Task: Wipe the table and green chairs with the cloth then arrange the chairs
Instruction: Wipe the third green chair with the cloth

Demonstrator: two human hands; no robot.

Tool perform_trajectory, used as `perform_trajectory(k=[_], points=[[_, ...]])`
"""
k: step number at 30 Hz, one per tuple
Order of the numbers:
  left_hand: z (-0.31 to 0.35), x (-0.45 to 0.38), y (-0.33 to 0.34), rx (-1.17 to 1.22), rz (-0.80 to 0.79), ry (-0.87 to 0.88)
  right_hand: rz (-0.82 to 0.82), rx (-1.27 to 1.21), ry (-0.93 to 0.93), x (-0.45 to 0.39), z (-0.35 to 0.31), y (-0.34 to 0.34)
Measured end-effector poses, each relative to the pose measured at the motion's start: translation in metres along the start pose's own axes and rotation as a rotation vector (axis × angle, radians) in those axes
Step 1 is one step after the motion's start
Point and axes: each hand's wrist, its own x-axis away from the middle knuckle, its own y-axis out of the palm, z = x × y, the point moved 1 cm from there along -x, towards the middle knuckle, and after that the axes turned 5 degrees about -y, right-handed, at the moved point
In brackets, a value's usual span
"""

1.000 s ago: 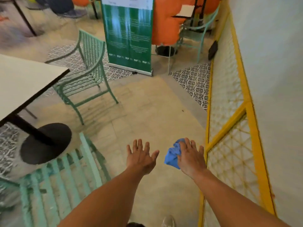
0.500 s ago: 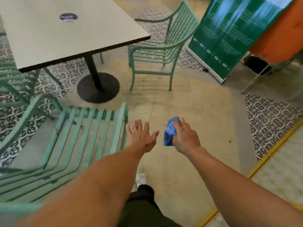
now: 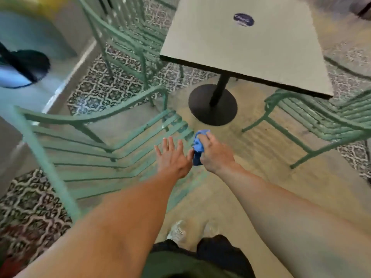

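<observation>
Right hand [image 3: 215,155] gripped the blue cloth [image 3: 198,146], bunched, soft and light; left hand [image 3: 172,157] was spread above the nearest green slatted chair [image 3: 96,157]. Armrests likely offered rigid holds.

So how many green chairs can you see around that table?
3. One chair sits nearest, left of the hands; one stands behind it, left of the table; one is right. Others may be out of view.

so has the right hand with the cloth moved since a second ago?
Cannot tell. The head camera swung, so the scene shifted. The right hand grips the blue cloth beside the left hand, as before.
</observation>
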Motion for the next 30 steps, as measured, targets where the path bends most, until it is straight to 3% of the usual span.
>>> perform_trajectory(k=[9,15,18,20,24,28,30], points=[[-0.079,-0.085,0.032,0.32,0.018,-0.5,-0.161,0.021,-0.458,-0.187,-0.034,0.078],[-0.134,-0.148,0.145,0.342,-0.054,-0.716,-0.037,-0.079,-0.457,-0.317,-0.006,0.172],[-0.154,-0.177,0.207,0.3,-0.062,-0.774,0.096,-0.072,-0.429,-0.37,0.017,0.226],[-0.159,-0.188,0.241,0.255,-0.038,-0.771,0.077,-0.003,-0.42,-0.397,0.028,0.269],[-0.161,-0.197,0.274,0.209,0.088,-0.769,-0.02,0.118,-0.285,-0.404,-0.011,0.338],[-0.165,-0.194,0.281,0.212,0.115,-0.745,-0.227,0.112,-0.706,-0.335,-0.122,0.397],[-0.166,-0.194,0.28,0.173,0.078,-0.726,-0.345,0.079,-0.809,-0.303,-0.16,0.418]])
